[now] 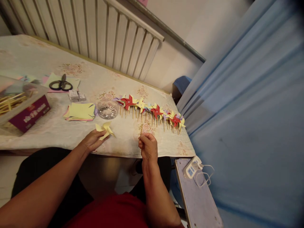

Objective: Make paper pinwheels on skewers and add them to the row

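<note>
Between the fingers of my left hand (93, 141) is a yellow paper pinwheel (106, 128), its folded blades facing up near the table's front edge. My right hand (149, 147) is closed around a thin wooden stick (142, 130), which shows a little above and below the fist. Just beyond the left hand sits a clear round dish (108, 109) with small shiny pieces in it. Past my right hand, finished-looking pinwheels on sticks, red (156, 111), yellow and purple, lie in a slanting row. A stack of cut paper squares (80, 111) is left of the dish.
Black-handled scissors (61, 85) rest on coloured paper at the back left, near small white boxes (76, 95). At far left stands a clear bin (35, 92) with wooden sticks. A white plug device (192, 167) with a cable lies on a bench at right, beside a blue curtain (237, 126).
</note>
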A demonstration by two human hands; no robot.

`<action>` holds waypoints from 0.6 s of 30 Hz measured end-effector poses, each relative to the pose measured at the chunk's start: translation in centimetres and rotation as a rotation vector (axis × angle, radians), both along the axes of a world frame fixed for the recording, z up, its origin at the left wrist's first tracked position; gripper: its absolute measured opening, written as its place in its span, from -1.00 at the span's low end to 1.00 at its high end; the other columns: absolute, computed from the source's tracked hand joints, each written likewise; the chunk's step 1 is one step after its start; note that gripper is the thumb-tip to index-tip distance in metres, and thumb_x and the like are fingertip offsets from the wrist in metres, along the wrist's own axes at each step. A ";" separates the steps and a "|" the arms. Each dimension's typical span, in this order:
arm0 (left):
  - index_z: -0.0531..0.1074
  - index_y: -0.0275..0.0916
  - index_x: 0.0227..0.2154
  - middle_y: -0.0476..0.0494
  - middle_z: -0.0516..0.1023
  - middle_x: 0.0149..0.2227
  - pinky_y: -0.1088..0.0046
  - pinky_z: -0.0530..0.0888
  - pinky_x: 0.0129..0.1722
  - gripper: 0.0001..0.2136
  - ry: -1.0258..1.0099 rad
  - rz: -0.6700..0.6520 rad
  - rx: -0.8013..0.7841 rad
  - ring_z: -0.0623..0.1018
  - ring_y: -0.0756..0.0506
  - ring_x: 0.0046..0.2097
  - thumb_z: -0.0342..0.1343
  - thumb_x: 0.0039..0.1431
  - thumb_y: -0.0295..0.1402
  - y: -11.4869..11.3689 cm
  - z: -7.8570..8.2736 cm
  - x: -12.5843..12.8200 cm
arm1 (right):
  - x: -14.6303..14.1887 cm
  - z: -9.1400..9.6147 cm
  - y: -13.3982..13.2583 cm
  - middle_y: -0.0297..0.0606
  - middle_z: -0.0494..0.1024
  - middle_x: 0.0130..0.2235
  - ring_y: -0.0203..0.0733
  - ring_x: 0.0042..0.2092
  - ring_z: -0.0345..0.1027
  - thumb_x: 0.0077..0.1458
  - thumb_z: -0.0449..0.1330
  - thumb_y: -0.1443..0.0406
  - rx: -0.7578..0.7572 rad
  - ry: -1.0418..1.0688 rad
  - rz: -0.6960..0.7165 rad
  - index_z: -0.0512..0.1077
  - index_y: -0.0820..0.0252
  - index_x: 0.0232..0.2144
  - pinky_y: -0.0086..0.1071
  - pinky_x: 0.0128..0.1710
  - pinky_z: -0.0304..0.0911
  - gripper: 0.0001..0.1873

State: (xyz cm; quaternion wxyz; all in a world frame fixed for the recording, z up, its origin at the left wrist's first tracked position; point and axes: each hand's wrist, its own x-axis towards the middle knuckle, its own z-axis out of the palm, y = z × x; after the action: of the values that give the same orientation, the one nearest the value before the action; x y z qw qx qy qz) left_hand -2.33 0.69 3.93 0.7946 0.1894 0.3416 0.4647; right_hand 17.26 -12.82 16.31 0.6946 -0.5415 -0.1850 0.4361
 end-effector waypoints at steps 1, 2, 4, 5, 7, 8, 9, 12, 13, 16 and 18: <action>0.54 -0.25 -0.35 -0.09 0.63 -0.32 0.52 0.63 -0.31 -0.69 0.003 0.003 -0.006 0.62 -0.03 -0.35 0.25 -0.15 -0.74 -0.1 0.1 0.0 | 0.0 0.0 0.0 -0.44 0.41 -0.66 -0.45 -0.64 0.14 -0.35 0.31 0.30 0.001 0.000 0.006 0.38 0.19 -0.60 -0.58 -0.68 -0.07 -0.82; 0.54 -0.25 -0.35 -0.08 0.63 -0.33 0.52 0.62 -0.30 -0.70 0.005 0.006 -0.010 0.62 -0.03 -0.35 0.26 -0.14 -0.74 -0.1 0.2 0.0 | 0.0 0.0 0.0 -0.45 0.40 -0.66 -0.45 -0.65 0.13 -0.34 0.31 0.29 0.003 0.000 0.012 0.37 0.19 -0.61 -0.57 -0.69 -0.09 -0.82; 0.54 -0.25 -0.36 -0.08 0.63 -0.33 0.52 0.62 -0.29 -0.70 0.010 0.009 -0.013 0.62 -0.03 -0.34 0.27 -0.14 -0.74 -0.1 0.3 0.0 | 0.1 -0.1 0.0 -0.45 0.39 -0.66 -0.46 -0.66 0.09 -0.32 0.32 0.27 0.008 0.003 0.029 0.36 0.19 -0.60 -0.57 -0.69 -0.14 -0.80; 0.54 -0.25 -0.36 -0.08 0.63 -0.33 0.52 0.62 -0.28 -0.69 0.013 0.009 -0.012 0.62 -0.03 -0.34 0.27 -0.15 -0.74 -0.2 0.3 0.0 | 0.1 -0.1 -0.1 -0.45 0.39 -0.66 -0.47 -0.66 0.07 -0.30 0.33 0.26 0.011 0.004 0.038 0.36 0.19 -0.59 -0.57 -0.69 -0.15 -0.79; 0.54 -0.25 -0.36 -0.08 0.63 -0.33 0.52 0.62 -0.28 -0.69 0.019 0.008 -0.013 0.62 -0.03 -0.34 0.27 -0.15 -0.74 -0.1 0.2 0.0 | 0.2 -0.1 -0.1 -0.45 0.39 -0.65 -0.48 -0.67 0.05 -0.26 0.34 0.23 0.015 -0.001 0.057 0.34 0.18 -0.57 -0.57 -0.69 -0.18 -0.75; 0.54 -0.26 -0.36 -0.08 0.63 -0.33 0.52 0.62 -0.28 -0.70 0.020 0.008 -0.013 0.62 -0.03 -0.34 0.27 -0.15 -0.74 -0.1 0.1 0.0 | 0.2 -0.1 -0.1 -0.46 0.39 -0.65 -0.48 -0.67 0.04 -0.24 0.35 0.21 0.016 -0.005 0.066 0.34 0.18 -0.57 -0.57 -0.69 -0.18 -0.74; 0.54 -0.26 -0.35 -0.08 0.63 -0.32 0.52 0.62 -0.28 -0.70 0.018 0.009 -0.013 0.62 -0.03 -0.34 0.28 -0.15 -0.74 -0.1 0.1 0.0 | 0.2 -0.1 -0.1 -0.46 0.38 -0.65 -0.48 -0.68 0.04 -0.22 0.35 0.20 0.016 -0.011 0.072 0.33 0.18 -0.57 -0.56 -0.70 -0.19 -0.73; 0.54 -0.25 -0.35 -0.08 0.63 -0.32 0.51 0.62 -0.28 -0.69 0.005 0.004 0.000 0.62 -0.03 -0.34 0.28 -0.16 -0.73 0.1 -0.3 0.0 | 0.2 -0.1 -0.1 -0.48 0.36 -0.66 -0.48 -0.69 0.01 -0.20 0.35 0.18 0.018 -0.024 0.082 0.30 0.17 -0.58 -0.56 -0.71 -0.22 -0.70; 0.54 -0.25 -0.35 -0.08 0.63 -0.31 0.51 0.62 -0.28 -0.69 0.001 0.001 0.006 0.62 -0.03 -0.34 0.28 -0.16 -0.73 0.1 -0.4 0.0 | 0.2 -0.1 -0.1 -0.49 0.35 -0.67 -0.48 -0.69 -0.01 -0.20 0.35 0.17 0.019 -0.027 0.084 0.29 0.17 -0.59 -0.56 -0.71 -0.23 -0.70; 0.54 -0.26 -0.36 -0.09 0.63 -0.31 0.50 0.62 -0.28 -0.69 -0.008 -0.006 0.018 0.62 -0.03 -0.34 0.26 -0.18 -0.74 0.3 -0.6 -0.1 | 0.2 -0.2 -0.1 -0.51 0.32 -0.69 -0.49 -0.71 -0.05 -0.17 0.32 0.15 0.022 -0.026 0.098 0.29 0.16 -0.59 -0.54 -0.72 -0.27 -0.70; 0.54 -0.26 -0.36 -0.09 0.63 -0.31 0.50 0.62 -0.28 -0.69 -0.005 -0.009 0.016 0.62 -0.04 -0.33 0.25 -0.18 -0.74 0.3 -0.6 -0.1 | 0.3 -0.2 -0.1 -0.51 0.31 -0.70 -0.49 -0.71 -0.06 -0.15 0.31 0.14 0.024 -0.022 0.105 0.31 0.17 -0.57 -0.53 -0.72 -0.28 -0.71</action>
State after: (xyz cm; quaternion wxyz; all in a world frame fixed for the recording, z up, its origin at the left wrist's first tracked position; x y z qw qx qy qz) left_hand -2.43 0.95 3.35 0.7959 0.1963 0.3351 0.4644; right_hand 17.52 -12.90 16.14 0.6749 -0.5275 -0.2260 0.4639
